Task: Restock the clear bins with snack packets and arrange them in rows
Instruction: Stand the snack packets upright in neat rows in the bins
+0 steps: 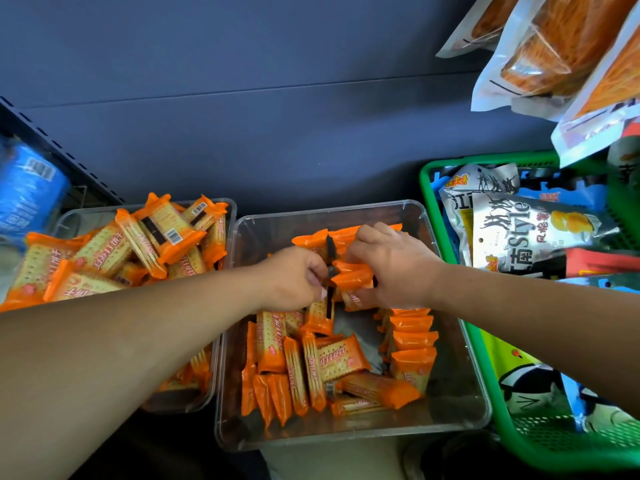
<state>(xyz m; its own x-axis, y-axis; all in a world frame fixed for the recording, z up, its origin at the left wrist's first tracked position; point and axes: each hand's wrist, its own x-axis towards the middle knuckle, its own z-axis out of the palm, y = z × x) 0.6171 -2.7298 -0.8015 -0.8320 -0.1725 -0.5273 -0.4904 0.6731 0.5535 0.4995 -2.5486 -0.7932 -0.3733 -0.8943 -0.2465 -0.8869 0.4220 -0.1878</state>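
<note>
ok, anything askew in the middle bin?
Yes. In the middle bin, packets at near left lie jumbled, some flat, some tilted, unlike the upright row along the right wall. The left bin is heaped, unsorted.

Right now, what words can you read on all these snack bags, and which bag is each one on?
"南Style": big print on the silver bag in the green basket.
"风格薯": smaller characters beside it on the same bag.
Red characters on the orange cracker packets: too blurred to read.
Barcode labels on those packets: numbers too small.
Label on the blue pack: too blurred.
</note>
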